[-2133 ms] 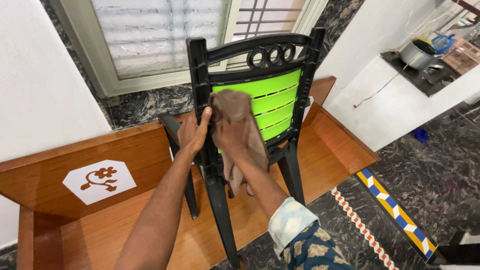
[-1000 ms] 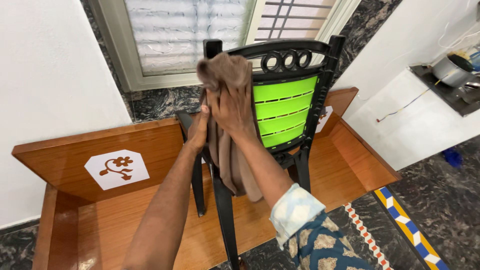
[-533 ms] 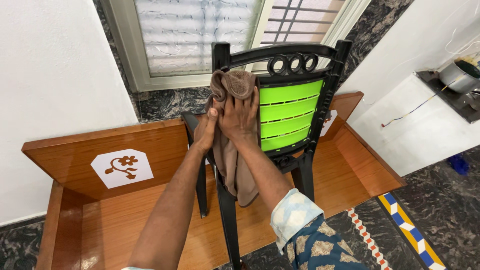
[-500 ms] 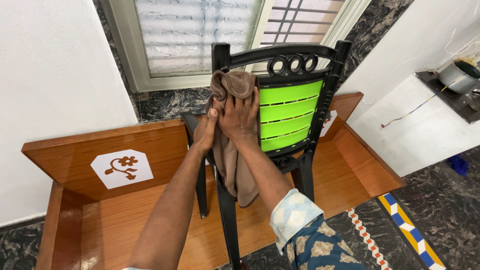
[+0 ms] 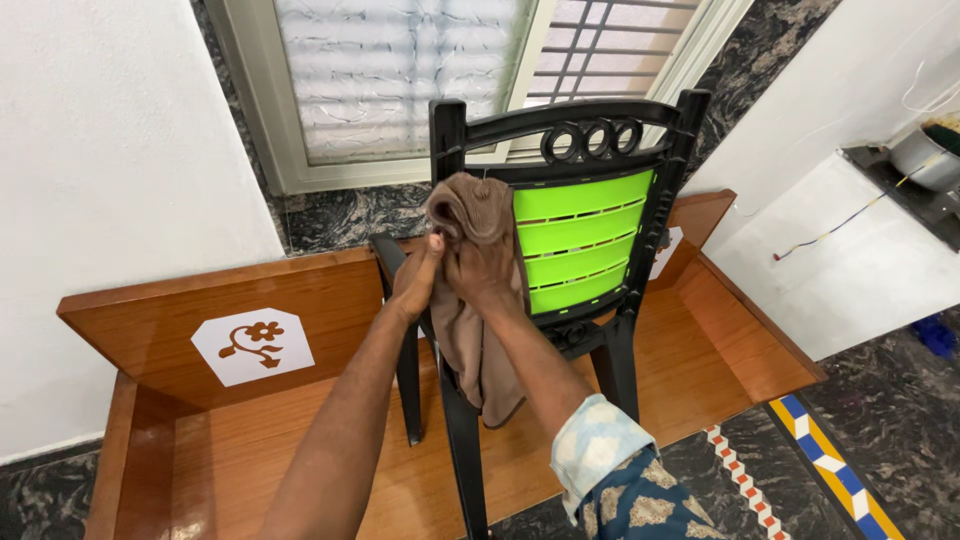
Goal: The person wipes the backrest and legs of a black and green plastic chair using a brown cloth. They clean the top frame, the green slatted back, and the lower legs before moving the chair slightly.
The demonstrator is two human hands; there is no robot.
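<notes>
A black plastic chair (image 5: 560, 125) with a bright green slatted back panel (image 5: 585, 240) stands in front of me, seen from behind. My right hand (image 5: 485, 275) presses a brown cloth (image 5: 478, 330) against the chair's left upright and the left part of the green panel. The cloth hangs down over the frame below my hand. My left hand (image 5: 415, 280) grips the left upright of the chair just beside the cloth, thumb up.
The chair stands on a low wooden platform (image 5: 230, 450) with a raised back board bearing a white flower emblem (image 5: 250, 345). A frosted window (image 5: 400, 70) is behind. A white counter (image 5: 850, 250) with a metal pot (image 5: 930, 155) lies to the right, above dark marble floor (image 5: 870, 420).
My right hand slid the cloth down the left upright from the top of the chair back to the upper part of the green panel. My left hand stayed on the upright.
</notes>
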